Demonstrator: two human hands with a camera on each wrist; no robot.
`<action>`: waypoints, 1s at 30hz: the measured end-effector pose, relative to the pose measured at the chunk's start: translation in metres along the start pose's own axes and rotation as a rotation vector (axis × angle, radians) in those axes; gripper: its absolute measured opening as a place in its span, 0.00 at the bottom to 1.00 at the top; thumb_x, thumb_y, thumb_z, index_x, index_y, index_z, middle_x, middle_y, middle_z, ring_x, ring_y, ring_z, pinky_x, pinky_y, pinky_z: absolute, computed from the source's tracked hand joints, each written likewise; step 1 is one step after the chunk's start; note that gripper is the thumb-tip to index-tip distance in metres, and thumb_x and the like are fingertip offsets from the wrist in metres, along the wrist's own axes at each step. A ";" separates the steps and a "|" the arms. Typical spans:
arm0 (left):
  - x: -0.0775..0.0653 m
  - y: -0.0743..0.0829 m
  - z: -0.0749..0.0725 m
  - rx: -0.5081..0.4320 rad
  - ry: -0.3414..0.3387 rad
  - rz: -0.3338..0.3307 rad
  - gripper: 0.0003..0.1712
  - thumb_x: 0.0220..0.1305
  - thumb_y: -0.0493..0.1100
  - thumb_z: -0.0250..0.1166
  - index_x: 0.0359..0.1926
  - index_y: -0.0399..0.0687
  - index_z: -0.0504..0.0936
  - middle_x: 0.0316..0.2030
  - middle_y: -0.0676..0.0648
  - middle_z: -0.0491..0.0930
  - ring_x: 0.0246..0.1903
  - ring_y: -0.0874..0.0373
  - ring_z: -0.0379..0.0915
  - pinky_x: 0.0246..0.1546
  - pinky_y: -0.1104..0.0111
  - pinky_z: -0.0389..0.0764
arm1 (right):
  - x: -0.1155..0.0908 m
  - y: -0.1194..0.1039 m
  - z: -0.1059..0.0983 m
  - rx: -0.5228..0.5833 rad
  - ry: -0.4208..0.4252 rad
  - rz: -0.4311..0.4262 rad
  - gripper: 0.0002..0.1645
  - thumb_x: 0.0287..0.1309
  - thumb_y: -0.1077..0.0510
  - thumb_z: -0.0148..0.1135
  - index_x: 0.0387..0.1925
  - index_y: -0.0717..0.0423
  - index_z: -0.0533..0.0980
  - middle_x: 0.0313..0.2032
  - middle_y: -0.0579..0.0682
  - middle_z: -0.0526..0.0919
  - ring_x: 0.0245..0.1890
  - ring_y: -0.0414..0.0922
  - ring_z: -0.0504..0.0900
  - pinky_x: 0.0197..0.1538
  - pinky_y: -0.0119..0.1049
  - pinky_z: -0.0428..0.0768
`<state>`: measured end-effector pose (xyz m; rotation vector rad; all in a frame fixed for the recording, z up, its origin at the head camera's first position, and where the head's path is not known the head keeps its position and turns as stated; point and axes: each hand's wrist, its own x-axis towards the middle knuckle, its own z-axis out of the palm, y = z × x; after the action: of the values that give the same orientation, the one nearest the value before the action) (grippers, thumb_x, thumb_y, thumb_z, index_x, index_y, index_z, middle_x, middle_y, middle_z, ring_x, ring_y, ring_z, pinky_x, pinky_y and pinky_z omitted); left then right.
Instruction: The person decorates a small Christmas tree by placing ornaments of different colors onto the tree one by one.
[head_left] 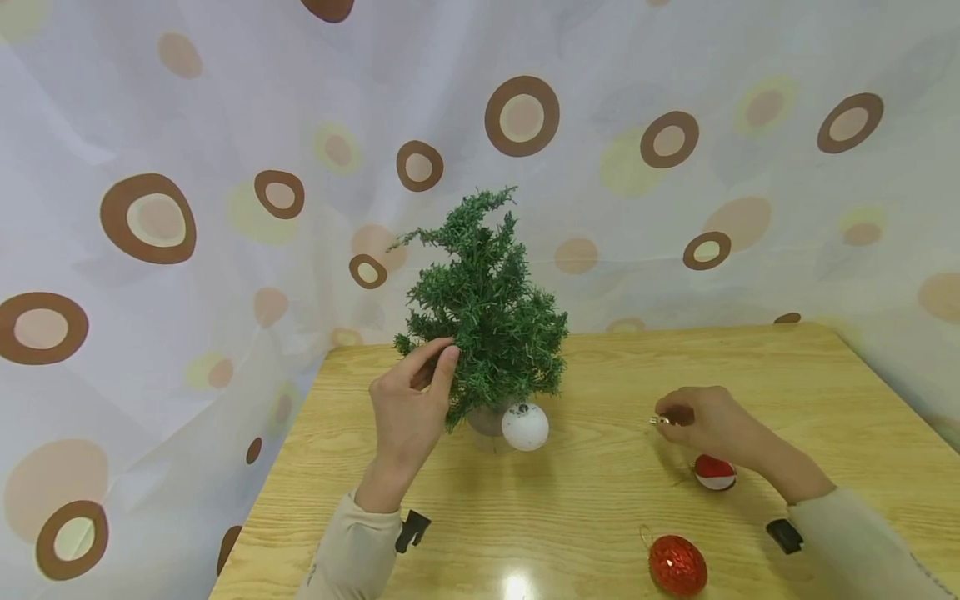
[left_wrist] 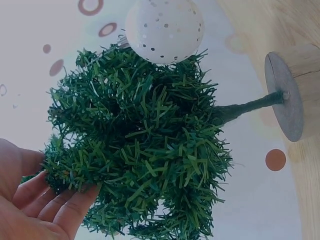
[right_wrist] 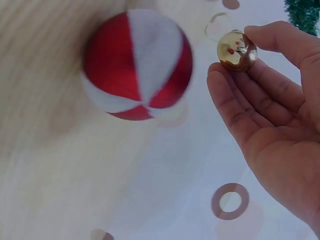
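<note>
A small artificial Christmas tree (head_left: 487,308) stands upright near the middle of the table. My left hand (head_left: 411,408) is at its left side, where thumb and fingers pinch a green branch (left_wrist: 75,167). A white bauble with dots (head_left: 525,427) hangs low at the tree's front. Over the right part of the table, my right hand (head_left: 708,425) pinches a small shiny gold bauble (right_wrist: 237,51) between thumb and fingers. From that bauble's top a thin string loop (right_wrist: 215,25) sticks out. Below this hand lies a red and white bauble (head_left: 715,472).
A glittery red bauble (head_left: 677,567) with a string loop lies at the front right of the wooden table (head_left: 600,517). The tree's round wooden base (left_wrist: 285,97) bears its thin green trunk. A spotted cloth (head_left: 585,167) hangs behind the table and at its left.
</note>
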<state>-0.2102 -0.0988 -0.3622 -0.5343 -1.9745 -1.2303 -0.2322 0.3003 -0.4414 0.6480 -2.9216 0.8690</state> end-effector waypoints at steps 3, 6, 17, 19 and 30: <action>0.000 -0.001 -0.001 0.005 0.002 0.000 0.12 0.72 0.37 0.69 0.52 0.36 0.90 0.41 0.38 0.92 0.36 0.49 0.92 0.40 0.60 0.91 | 0.002 -0.005 -0.003 -0.013 0.046 -0.039 0.11 0.63 0.59 0.74 0.45 0.59 0.86 0.39 0.45 0.90 0.37 0.37 0.85 0.38 0.32 0.84; 0.001 -0.001 -0.002 0.009 -0.003 -0.004 0.13 0.72 0.38 0.70 0.52 0.36 0.90 0.42 0.38 0.92 0.37 0.49 0.92 0.41 0.61 0.91 | 0.003 -0.011 -0.006 -0.024 0.073 -0.064 0.11 0.63 0.59 0.74 0.46 0.58 0.86 0.38 0.43 0.89 0.36 0.35 0.84 0.39 0.33 0.85; 0.001 0.001 -0.006 0.042 0.030 -0.029 0.13 0.71 0.39 0.70 0.51 0.35 0.90 0.42 0.37 0.92 0.39 0.47 0.92 0.43 0.74 0.88 | 0.013 -0.024 -0.017 -0.035 0.128 -0.160 0.10 0.62 0.59 0.75 0.45 0.52 0.87 0.39 0.40 0.89 0.36 0.34 0.84 0.40 0.34 0.84; -0.001 0.004 -0.004 0.075 0.052 -0.046 0.13 0.72 0.39 0.70 0.51 0.36 0.90 0.41 0.38 0.92 0.38 0.47 0.92 0.43 0.78 0.86 | 0.020 -0.020 -0.021 -0.029 0.121 -0.204 0.10 0.62 0.59 0.75 0.45 0.52 0.87 0.39 0.39 0.89 0.36 0.34 0.84 0.40 0.34 0.84; -0.008 0.034 0.016 0.294 0.214 -0.164 0.11 0.72 0.38 0.70 0.48 0.34 0.91 0.38 0.37 0.92 0.35 0.45 0.92 0.42 0.84 0.83 | 0.080 0.012 -0.044 0.048 0.109 -0.551 0.14 0.56 0.65 0.77 0.45 0.52 0.87 0.39 0.40 0.90 0.35 0.40 0.88 0.39 0.35 0.86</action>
<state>-0.1880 -0.0683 -0.3528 -0.0913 -1.9956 -1.0202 -0.3141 0.3018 -0.3988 1.2752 -2.4264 0.8633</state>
